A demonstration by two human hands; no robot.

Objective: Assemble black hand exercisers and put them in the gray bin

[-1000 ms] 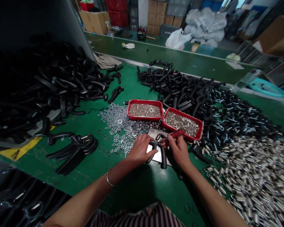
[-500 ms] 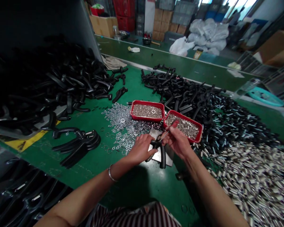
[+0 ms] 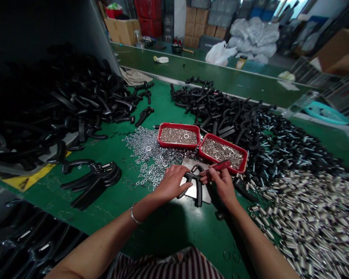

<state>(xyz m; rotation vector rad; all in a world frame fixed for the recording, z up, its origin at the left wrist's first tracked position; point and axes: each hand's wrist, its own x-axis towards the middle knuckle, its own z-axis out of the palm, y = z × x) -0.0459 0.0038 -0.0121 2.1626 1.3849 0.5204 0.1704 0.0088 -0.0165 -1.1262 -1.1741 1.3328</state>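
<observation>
My left hand (image 3: 173,181) is closed on a black spring clamp (image 3: 198,192), pressing it against a small metal plate (image 3: 206,197). The clamp's two legs point toward me, and a shiny metal piece shows near its top. A red-handled screwdriver (image 3: 222,165) lies in the grip of my right hand (image 3: 223,185), its handle pointing right. The screwdriver's front end reaches toward the clamp's right side; its tip is too small to make out.
Two red trays (image 3: 178,146) of small metal pins stand just beyond the plate. Loose washers (image 3: 154,170) spread to their left. Black clamp parts (image 3: 90,93) heap at left and back, with black-and-silver screws (image 3: 296,143) and metal cylinders (image 3: 308,217) at right.
My right hand has turned the screwdriver from steep over the clamp to nearly level, its handle swinging to the right. My left hand keeps its hold on the clamp.
</observation>
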